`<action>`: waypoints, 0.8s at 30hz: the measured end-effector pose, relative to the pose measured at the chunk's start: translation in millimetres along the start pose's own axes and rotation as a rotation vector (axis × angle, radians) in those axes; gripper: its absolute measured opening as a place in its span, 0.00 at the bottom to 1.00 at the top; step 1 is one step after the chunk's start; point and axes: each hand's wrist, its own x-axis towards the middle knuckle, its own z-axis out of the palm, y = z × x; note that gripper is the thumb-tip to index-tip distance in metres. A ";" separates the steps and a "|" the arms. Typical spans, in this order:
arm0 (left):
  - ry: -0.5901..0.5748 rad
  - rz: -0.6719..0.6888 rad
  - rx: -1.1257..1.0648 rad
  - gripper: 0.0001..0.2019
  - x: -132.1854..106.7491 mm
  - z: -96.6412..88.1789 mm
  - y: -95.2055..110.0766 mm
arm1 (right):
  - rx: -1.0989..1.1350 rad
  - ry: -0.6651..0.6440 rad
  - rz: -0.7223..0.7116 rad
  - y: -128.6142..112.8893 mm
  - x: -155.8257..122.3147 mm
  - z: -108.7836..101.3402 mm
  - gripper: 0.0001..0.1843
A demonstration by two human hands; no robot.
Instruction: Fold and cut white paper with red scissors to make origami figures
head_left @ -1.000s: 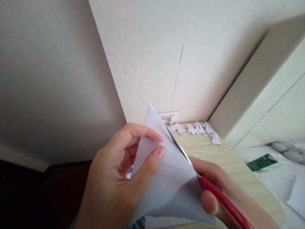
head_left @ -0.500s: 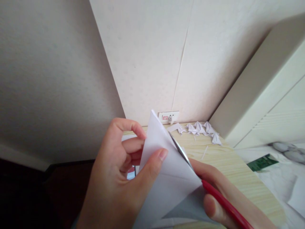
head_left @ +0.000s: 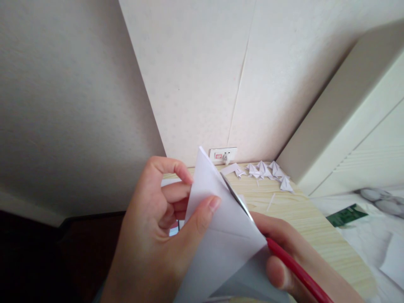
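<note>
My left hand (head_left: 170, 214) pinches a folded sheet of white paper (head_left: 225, 248) between thumb and fingers, its pointed corner standing upward. A crease line runs across the paper below my thumb. My right hand (head_left: 293, 256) is closed around the red handle of a pair of scissors (head_left: 293, 267). The metal blade lies along the paper's right folded edge, pointing up and to the left. Part of the scissors is hidden behind the paper and my fingers.
Several small folded paper pieces (head_left: 261, 169) lie at the back of the wooden table (head_left: 303, 223), with a thin paper strip (head_left: 270, 202) nearer. A wall socket (head_left: 223, 155) holds a plug. On white fabric at right lies a green packet (head_left: 347, 215). A pale headboard-like panel (head_left: 344, 109) rises beside the table.
The scissors blade and my right hand have shifted very slightly to the left along the paper's edge. My left hand keeps its pinch almost unmoved.
</note>
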 end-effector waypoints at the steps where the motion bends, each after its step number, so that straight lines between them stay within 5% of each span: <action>1: 0.000 0.002 -0.009 0.12 0.0 0.2 -0.1 | 0.056 -0.023 0.020 0.0 0.2 -0.4 0.36; 6: -0.009 -0.023 -0.067 0.13 3.0 0.0 -2.5 | 0.169 -0.043 0.068 -0.5 0.1 -0.7 0.35; 18: -0.121 -0.167 -0.072 0.14 4.7 -1.4 0.2 | -0.177 0.135 -0.083 -5.5 -7.7 -1.5 0.31; 24: -0.080 -0.171 -0.018 0.13 4.4 -0.6 2.5 | -0.095 0.039 -0.188 4.7 -0.6 -1.6 0.29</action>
